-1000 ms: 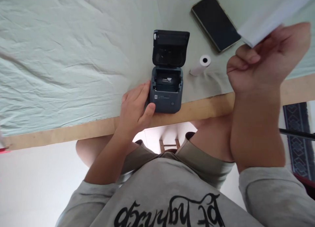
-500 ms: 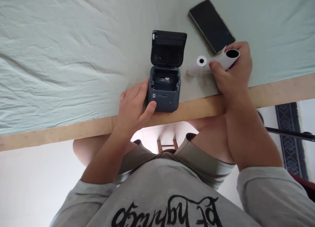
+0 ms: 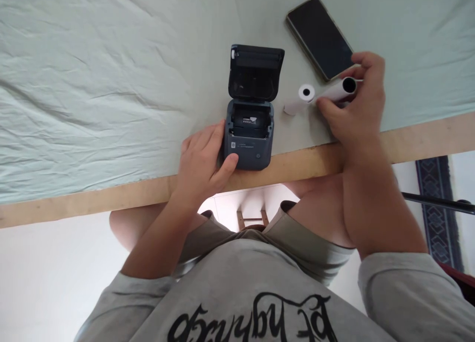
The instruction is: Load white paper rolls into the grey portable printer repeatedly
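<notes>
A small dark grey printer (image 3: 249,144) sits near the table's front edge with its lid (image 3: 255,73) flipped up and its paper bay showing. My left hand (image 3: 204,161) grips its left side, thumb on the front face. My right hand (image 3: 354,109) is closed round a white tube with a dark hollow core (image 3: 339,90), low over the cloth. A second white paper roll (image 3: 299,99) lies on the cloth between the printer and that hand, close to my thumb.
A black phone (image 3: 319,37) lies face up behind my right hand. A pale green wrinkled cloth (image 3: 92,84) covers the table, leaving a wooden front edge (image 3: 111,198) bare. My knees and grey shirt are below the edge.
My right hand came down from the air at the right to the cloth beside the loose roll, holding the white tube. The left hand stayed on the printer.
</notes>
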The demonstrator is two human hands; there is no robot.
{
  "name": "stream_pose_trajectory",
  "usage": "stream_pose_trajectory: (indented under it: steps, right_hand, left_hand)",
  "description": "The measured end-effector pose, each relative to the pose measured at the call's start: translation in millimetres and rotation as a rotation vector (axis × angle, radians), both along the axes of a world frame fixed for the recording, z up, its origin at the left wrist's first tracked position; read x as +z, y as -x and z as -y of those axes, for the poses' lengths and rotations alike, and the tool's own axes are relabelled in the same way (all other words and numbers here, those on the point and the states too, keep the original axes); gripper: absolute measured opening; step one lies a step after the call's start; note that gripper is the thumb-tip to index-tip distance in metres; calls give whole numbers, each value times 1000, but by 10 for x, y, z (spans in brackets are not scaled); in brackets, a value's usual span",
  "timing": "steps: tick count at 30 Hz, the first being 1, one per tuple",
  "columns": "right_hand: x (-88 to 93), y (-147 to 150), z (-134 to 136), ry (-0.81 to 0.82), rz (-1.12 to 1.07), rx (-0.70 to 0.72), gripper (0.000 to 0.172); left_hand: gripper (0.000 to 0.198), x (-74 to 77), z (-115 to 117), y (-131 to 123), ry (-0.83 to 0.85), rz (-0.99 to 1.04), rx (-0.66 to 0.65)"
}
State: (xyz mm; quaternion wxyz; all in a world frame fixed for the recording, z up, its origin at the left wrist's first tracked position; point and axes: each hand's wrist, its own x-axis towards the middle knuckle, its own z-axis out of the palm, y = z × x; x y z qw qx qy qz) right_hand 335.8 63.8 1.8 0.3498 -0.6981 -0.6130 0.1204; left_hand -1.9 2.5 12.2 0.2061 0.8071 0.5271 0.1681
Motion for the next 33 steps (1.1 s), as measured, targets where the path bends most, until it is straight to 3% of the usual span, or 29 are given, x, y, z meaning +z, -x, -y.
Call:
stream_pose_trajectory:
  steps: [2,4,5,7,9,13,26,33]
  right_hand:
    - [61,34,72,-169,29,1,72]
    - [140,161,162,-392,55,47,47]
    - [176,254,201,-421,12,41,39]
    - [226,465,246,-336,-1,129,40]
    - [245,649,240,-236,85,206,54]
    - [242,770,159,-177,165,187,60]
    - [131,527,105,26,179,133,27]
    - [181,666,190,-163,248,147,20]
  left_hand:
    - [73,-3,1,3,1,3,-6]
    - [73,-7,2,6,-7,14,-12]
    - [73,-8,3,6,-11,19,-13]
    - [72,-3,4,4,-16,22,-7]
    - [71,8,4,-1,-12,17,-2]
    - [69,24,0,-7,3,23,-10]
    - [73,-11,11,12,-8,20,-13]
    - [77,-13,3,3,2,18,-10]
